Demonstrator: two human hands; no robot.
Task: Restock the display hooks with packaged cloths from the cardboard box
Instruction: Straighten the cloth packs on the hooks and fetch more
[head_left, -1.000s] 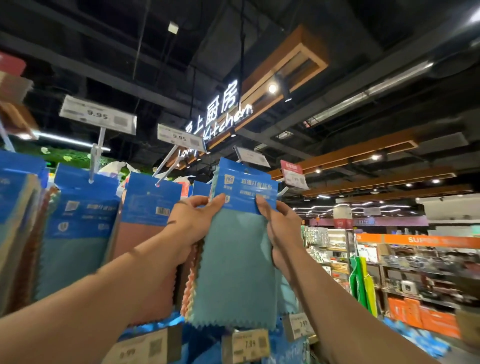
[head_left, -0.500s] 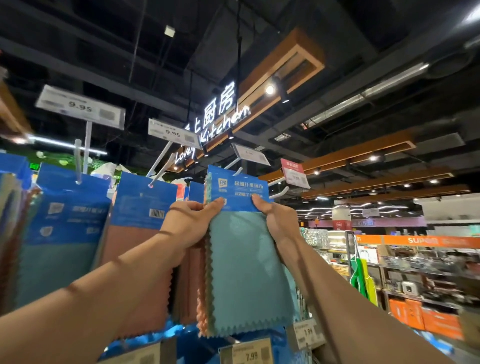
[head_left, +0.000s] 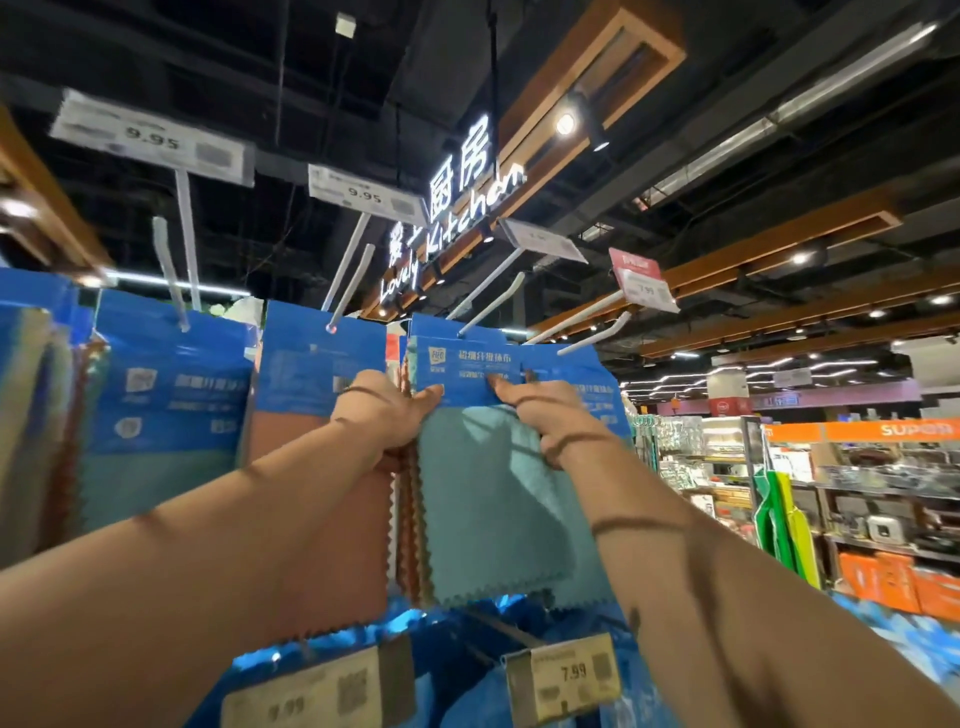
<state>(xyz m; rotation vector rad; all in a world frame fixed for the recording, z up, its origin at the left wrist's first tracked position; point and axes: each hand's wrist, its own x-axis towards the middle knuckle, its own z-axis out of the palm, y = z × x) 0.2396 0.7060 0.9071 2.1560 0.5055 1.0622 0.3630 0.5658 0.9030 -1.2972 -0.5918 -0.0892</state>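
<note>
Over the last second the teal cloth pack (head_left: 493, 499) has been squared up and raised, so its blue header card (head_left: 457, 364) now sits at the tip of the white display hook (head_left: 491, 304); whether the hole is threaded cannot be told. The header's lower edge is pinched from both sides, by the left hand (head_left: 387, 415) and the right hand (head_left: 545, 410), thumbs in front and fingers curled behind. Hanging is judged nearly done, with a push back along the hook still needed; the cardboard box is not in view.
</note>
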